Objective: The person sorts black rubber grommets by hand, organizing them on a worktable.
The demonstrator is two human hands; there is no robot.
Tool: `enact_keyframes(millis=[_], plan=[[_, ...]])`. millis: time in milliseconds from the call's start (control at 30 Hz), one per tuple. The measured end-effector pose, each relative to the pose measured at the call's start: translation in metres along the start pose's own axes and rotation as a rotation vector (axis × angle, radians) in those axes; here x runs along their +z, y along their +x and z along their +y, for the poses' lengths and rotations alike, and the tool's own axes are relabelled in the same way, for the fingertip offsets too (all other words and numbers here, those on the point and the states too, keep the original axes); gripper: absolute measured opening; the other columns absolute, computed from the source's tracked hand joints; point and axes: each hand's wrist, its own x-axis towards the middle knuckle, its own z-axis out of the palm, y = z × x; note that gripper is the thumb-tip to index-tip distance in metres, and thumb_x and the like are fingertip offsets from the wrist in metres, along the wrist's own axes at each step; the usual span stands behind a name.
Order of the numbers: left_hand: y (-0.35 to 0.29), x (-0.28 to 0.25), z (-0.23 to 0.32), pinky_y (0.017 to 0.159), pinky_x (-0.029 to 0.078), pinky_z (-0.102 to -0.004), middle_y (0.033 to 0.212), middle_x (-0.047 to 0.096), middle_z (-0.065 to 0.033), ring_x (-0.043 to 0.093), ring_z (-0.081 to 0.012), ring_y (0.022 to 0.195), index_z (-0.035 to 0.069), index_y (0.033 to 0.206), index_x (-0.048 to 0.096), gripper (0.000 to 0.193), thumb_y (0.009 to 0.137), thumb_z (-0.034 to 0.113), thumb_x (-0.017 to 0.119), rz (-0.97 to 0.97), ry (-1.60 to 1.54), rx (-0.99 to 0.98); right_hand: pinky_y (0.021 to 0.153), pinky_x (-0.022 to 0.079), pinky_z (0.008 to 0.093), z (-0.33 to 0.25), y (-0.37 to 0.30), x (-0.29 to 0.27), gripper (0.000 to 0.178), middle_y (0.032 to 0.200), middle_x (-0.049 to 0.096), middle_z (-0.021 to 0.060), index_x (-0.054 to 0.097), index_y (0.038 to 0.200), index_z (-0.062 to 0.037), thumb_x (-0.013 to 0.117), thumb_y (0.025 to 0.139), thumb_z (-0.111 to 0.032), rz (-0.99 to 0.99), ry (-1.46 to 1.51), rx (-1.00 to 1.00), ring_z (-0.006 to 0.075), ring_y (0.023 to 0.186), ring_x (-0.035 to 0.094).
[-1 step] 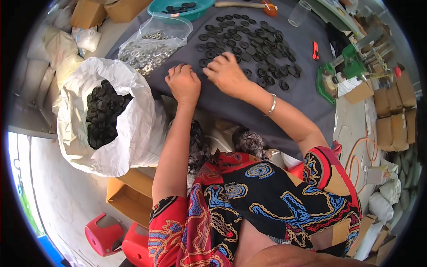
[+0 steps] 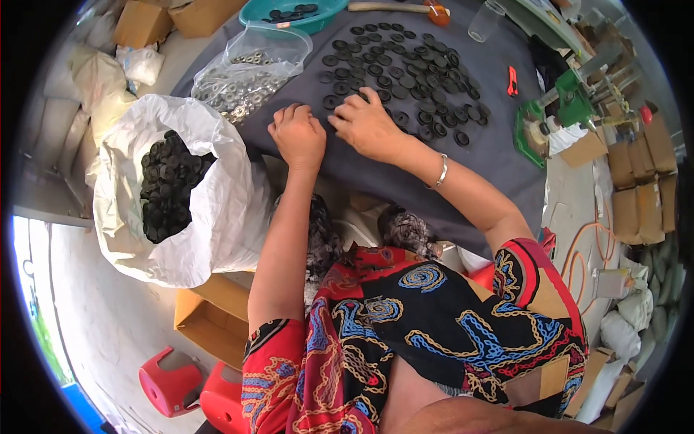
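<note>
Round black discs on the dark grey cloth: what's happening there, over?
Right hand curled at near-left edge of round black discs. Left hand curled, apart from discs; both grips hidden. Discs scattered across dark grey cloth. Nothing visibly blocking.

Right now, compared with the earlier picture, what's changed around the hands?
Barely anything: the right hand has shifted very slightly left and toward the person. No grasp or release is visible. The left hand, scattered black discs and white sack look unchanged.

Red stool [image 2: 165, 382] near open carton [image 2: 215, 329]
</note>
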Motion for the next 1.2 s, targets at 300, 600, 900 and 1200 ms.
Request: enact_keyframes(millis=[300,600,900,1200], plan=[[0.001,-0.001,0.002,0.085,0.041,-0.0428,0.098,0.068,-0.0039,0.057,-0.0262,0.099,0.008,0.084,0.068,0.014,0.072,0.011,0.062,0.005,0.023,0.03,0.083,0.039,0.0392,0.003,-0.024,-0.027,0.025,0.088,0.06,0.004,0.069,0.094,-0.008,0.073,0.076,-0.026,-0.097,0.064,0.231,0.0242,0.091,0.054],[0.001,-0.001,0.001,0.087,0.04,-0.0422,0.096,0.067,-0.0031,0.057,-0.0259,0.101,0.009,0.083,0.069,0.013,0.071,0.012,0.063,-0.012,0.01,0.022,0.077,0.038,0.0385,0.003,-0.031,-0.015,0.007,0.077,0.058,0.0053,0.063,0.077,-0.0095,0.064,0.078,-0.016,0.066,-0.151,0.141,0.0233,0.081,0.056],[-0.001,-0.001,0.001,0.086,0.04,-0.0428,0.097,0.067,-0.0033,0.057,-0.0261,0.101,0.008,0.083,0.068,0.013,0.072,0.011,0.063,-0.004,0.009,0.025,0.079,0.039,0.0402,0.045,-0.031,-0.016,0.01,0.085,0.062,0.0033,0.068,0.086,-0.0143,0.061,0.083,-0.021,0.121,-0.083,0.393,0.0229,0.088,0.057],[0.001,-0.001,0.004,0.085,0.041,-0.0427,0.096,0.068,-0.0038,0.057,-0.0259,0.097,0.008,0.082,0.068,0.012,0.071,0.011,0.062,-0.007,0.017,0.039,0.08,0.039,0.0409,0.091,-0.045,-0.007,0.014,0.086,0.063,0.0051,0.069,0.087,-0.0109,0.064,0.084,-0.024,-0.196,-0.24,0.477,0.0248,0.091,0.058]])
